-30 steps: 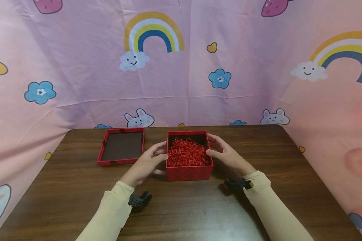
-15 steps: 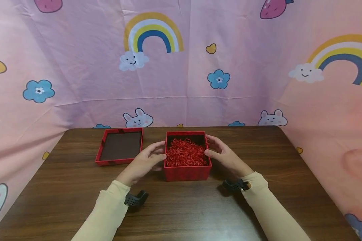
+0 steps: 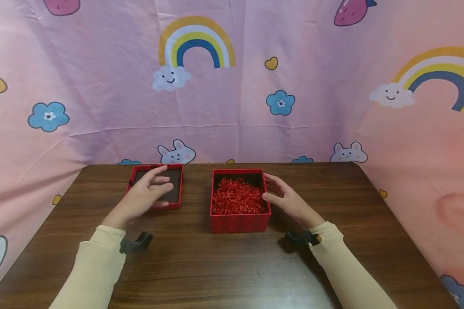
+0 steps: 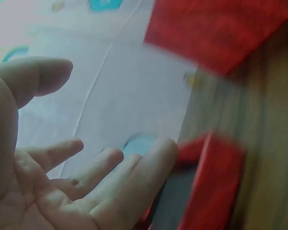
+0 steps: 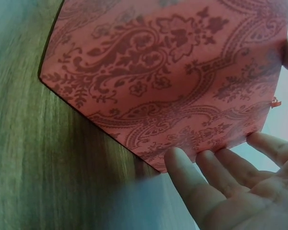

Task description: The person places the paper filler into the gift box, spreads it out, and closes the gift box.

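Note:
A red patterned gift box (image 3: 238,223) stands open-topped on the table, filled with red shredded paper (image 3: 239,197). My right hand (image 3: 288,199) rests against the box's right side, its thumb at the top rim. In the right wrist view, the fingertips (image 5: 180,163) touch the patterned wall near its far edge. To the left lies the red box lid (image 3: 175,193), inside facing up, dark within. My left hand (image 3: 145,197) is over the lid with its fingers spread and holds nothing. Part of the lid is hidden behind this hand.
The dark wooden table (image 3: 216,270) carries the box and lid near its back edge. Behind it hangs a pink cartoon-print cloth (image 3: 224,98), which also covers both sides. A black wrist strap (image 3: 137,243) is on each wrist.
My left hand has let go of the box and moved left to above the lid. My right hand stays at the box, which stands still.

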### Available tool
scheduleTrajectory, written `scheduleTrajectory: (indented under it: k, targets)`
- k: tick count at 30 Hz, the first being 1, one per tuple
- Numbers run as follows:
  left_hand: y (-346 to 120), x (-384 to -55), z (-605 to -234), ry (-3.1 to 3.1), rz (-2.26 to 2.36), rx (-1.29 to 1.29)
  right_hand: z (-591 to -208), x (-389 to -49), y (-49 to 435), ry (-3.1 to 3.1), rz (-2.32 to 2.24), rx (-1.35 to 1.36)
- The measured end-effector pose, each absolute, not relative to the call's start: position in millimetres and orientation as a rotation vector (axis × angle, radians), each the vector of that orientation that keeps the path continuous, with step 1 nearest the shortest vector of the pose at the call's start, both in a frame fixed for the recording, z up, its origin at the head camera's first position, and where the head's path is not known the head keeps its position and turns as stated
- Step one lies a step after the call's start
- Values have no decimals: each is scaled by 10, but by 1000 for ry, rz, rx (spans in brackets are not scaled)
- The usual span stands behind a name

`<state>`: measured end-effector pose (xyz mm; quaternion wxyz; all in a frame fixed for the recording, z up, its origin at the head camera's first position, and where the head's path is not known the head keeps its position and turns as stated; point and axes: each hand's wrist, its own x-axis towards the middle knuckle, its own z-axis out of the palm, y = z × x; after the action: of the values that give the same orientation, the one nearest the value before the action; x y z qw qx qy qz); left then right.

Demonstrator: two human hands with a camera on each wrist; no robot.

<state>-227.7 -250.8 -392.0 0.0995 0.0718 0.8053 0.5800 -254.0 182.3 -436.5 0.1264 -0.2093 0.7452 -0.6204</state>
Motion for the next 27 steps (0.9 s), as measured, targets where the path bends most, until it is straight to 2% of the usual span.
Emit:
scheduleTrajectory:
  k: [5,10,13,27]
  targets:
    - [-2953,-2385,-3882,2591,1663,68,-4370,-2547,1828,2153,-1817,-621]
    - [-3301,-2426,-3924,2831,1424,-154,-4365,-2542,1830,2160,-1802,-615]
    - [-3445,-2421,-3962,2797,1278,-180,-4364,-2536,1832,2172,-1787,-613]
    - [-3475,-2459,-4211,2485,1382,-155,-4380,-2552,1849,2191,-1759,-579]
